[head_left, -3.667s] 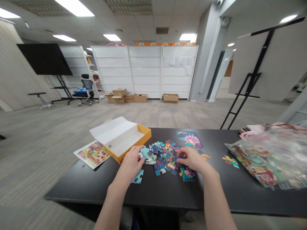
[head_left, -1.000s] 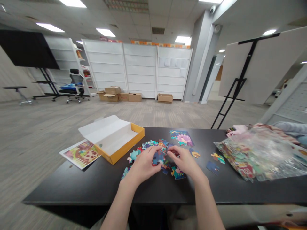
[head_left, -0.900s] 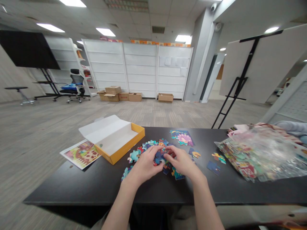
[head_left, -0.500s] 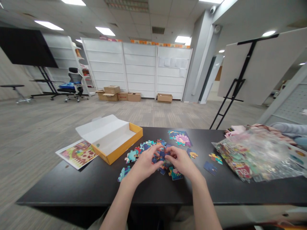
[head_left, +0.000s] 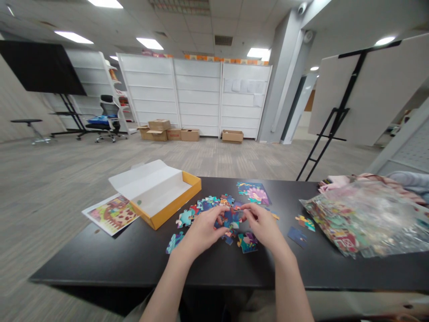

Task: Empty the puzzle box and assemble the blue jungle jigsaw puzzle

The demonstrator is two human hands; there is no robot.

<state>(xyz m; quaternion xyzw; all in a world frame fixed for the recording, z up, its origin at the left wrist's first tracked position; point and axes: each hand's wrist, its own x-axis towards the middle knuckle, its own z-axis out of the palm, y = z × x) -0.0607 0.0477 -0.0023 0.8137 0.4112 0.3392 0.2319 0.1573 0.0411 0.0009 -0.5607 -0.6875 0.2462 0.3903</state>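
My left hand is curled over the pile, thumb and fingers closed on a dark blue puzzle piece with a little teal at its lower corner. From the other side my right hand pinches the same piece near its upper right edge. Beneath and behind the hands lies a heap of loose puzzle pieces, partly covered by my left hand. Just below my right hand is a colourful joined cluster. A larger assembled section with a pink-purple shape lies beyond.
An open yellow box stands at left, beside a picture sheet. Toward the right are a dark blue piece, an orange-and-teal piece and a clear plastic bag of pieces. A teal cluster lies near my left forearm.
My hands have moved slightly apart, and the dark blue piece shows more fully between them. My right hand has shifted a little to the right. The view has turned slightly left.
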